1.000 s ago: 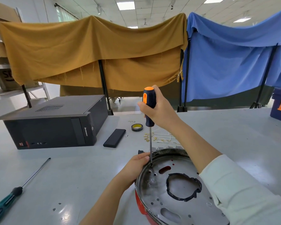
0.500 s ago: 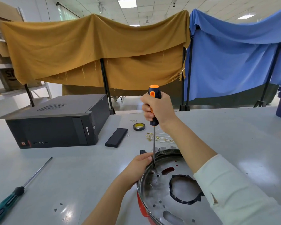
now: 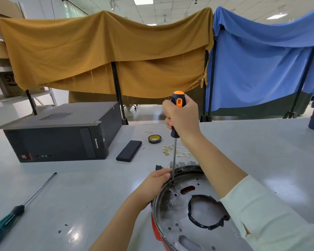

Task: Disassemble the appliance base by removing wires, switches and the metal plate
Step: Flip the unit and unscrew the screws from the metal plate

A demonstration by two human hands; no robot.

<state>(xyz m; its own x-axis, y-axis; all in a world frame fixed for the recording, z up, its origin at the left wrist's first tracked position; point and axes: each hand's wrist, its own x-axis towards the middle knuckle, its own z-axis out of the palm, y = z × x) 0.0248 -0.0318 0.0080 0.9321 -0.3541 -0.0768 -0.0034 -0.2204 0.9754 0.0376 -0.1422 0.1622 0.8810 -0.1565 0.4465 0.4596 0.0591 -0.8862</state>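
Gray table (image 3: 80, 196) unchanged; right hand (image 3: 183, 118) regripped lower on screwdriver (image 3: 176, 124).

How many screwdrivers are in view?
2: an orange-and-black-handled screwdriver upright in the right hand, tip on the metal plate; a green-handled screwdriver lying on the table, left.

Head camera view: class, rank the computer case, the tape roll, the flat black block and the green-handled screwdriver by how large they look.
1. Computer case, clearly largest.
2. Green-handled screwdriver, long but thin, nearest the camera and cut by the frame, so unsure.
3. Flat black block.
4. Tape roll, smallest, though farthest away.
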